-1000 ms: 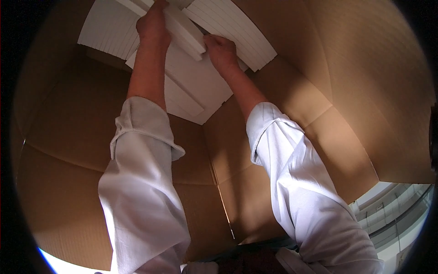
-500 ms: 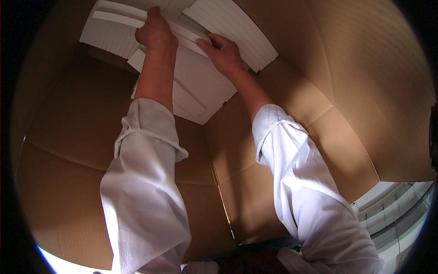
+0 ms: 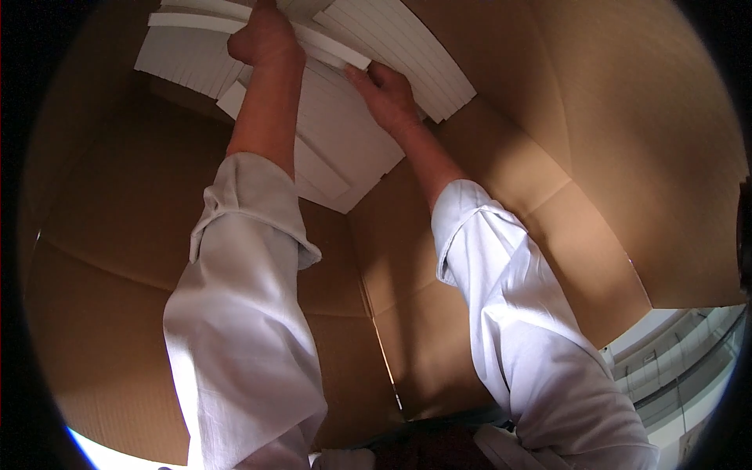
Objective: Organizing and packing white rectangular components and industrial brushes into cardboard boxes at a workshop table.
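Inside a large cardboard box, a long, narrow white strip (image 3: 333, 52) lies across rows of stacked white pieces. My left hand (image 3: 268, 41) is closed around the strip left of its middle, with its fingertips partly cut off by the top edge of the view. At the strip's right end, my right hand (image 3: 389, 95) pinches it, thumb below and fingers beyond. Under and in front of my hands is a flat white stack (image 3: 352, 129) with a corner pointing toward me.
Brown cardboard walls (image 3: 501, 227) surround the work on all sides. Rows of thin white pieces stand at the far left (image 3: 184, 59) and far right (image 3: 411, 55). Outside the box, pale curved-looking structures (image 3: 677, 360) show at the lower right.
My left hand has moved slightly up and away, and the white strip has shifted a little with it. My right hand has stayed near the strip's end, moving only slightly.
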`<state>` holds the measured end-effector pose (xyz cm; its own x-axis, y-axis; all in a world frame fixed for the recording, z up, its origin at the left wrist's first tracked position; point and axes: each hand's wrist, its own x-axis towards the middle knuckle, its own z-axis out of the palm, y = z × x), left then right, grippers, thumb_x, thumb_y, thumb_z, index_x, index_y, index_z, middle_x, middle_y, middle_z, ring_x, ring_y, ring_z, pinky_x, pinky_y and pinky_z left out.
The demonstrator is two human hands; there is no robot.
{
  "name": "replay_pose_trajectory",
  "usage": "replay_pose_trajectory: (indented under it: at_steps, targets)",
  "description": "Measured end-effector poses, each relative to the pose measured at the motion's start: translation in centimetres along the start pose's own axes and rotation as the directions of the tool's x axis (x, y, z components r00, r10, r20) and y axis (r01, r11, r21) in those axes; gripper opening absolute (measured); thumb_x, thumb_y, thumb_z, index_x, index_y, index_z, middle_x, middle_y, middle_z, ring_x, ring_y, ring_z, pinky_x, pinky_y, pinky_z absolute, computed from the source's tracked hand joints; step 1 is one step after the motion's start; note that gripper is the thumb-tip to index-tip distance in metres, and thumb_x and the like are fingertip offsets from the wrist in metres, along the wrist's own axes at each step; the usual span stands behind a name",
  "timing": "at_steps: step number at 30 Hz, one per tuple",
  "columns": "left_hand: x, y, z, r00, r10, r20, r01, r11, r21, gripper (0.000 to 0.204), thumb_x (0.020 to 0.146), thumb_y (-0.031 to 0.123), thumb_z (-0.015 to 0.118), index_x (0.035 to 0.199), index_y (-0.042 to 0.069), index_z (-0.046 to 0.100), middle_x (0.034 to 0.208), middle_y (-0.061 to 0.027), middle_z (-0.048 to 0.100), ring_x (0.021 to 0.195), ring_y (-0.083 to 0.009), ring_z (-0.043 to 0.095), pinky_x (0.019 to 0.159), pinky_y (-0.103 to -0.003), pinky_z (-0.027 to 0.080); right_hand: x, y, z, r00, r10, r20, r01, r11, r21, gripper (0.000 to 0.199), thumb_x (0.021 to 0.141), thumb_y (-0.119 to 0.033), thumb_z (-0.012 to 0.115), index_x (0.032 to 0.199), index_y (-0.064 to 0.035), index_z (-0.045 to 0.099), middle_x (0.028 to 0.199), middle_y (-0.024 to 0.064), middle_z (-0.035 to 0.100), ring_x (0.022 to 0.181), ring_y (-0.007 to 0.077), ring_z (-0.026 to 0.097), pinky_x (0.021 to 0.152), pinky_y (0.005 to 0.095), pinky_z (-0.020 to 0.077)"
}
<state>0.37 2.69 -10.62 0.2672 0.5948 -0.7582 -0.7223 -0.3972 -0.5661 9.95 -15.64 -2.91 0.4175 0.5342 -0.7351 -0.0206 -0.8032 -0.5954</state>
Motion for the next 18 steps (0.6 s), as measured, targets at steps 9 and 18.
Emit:
replay_pose_trajectory:
  at_steps: [9, 18]
  targets:
    - [1.6, 1.7, -1.1, 0.977, 0.115, 0.182, -0.215, 0.527, 0.822, 0.059, 0.094, 0.020, 0.063, 0.139, -0.009, 0.039, 0.136, -0.0230, 0.056, 0.119, -0.0315, 0.059, 0.097, -0.038, 0.048, 0.0, 0.0, 0.4, 0.999, 0.021, 0.024, -0.024, 0.992, 0.124, 0.067, 0.090, -0.057, 0.066, 0.122, 0.0016, 0.067, 0.116, 0.0221, 0.070, 0.107, 0.0312, 0.066, 0.096, 0.0401, 0.0479]
    - [-2.8, -2.1, -2.7, 0.834, 0.083, 0.546, -0.305, -0.756, 0.580, 0.063, 0.090, 0.023, 0.069, 0.135, -0.011, 0.041, 0.122, -0.0247, 0.061, 0.103, -0.0306, 0.062, 0.093, -0.037, 0.048, -0.3, -0.1, -0.2, 0.999, -0.012, -0.049, 0.014, 1.000, 0.027, 0.066, 0.097, -0.057, 0.054, 0.122, 0.0027, 0.067, 0.115, 0.0220, 0.070, 0.106, 0.0331, 0.065, 0.097, 0.0411, 0.0473]
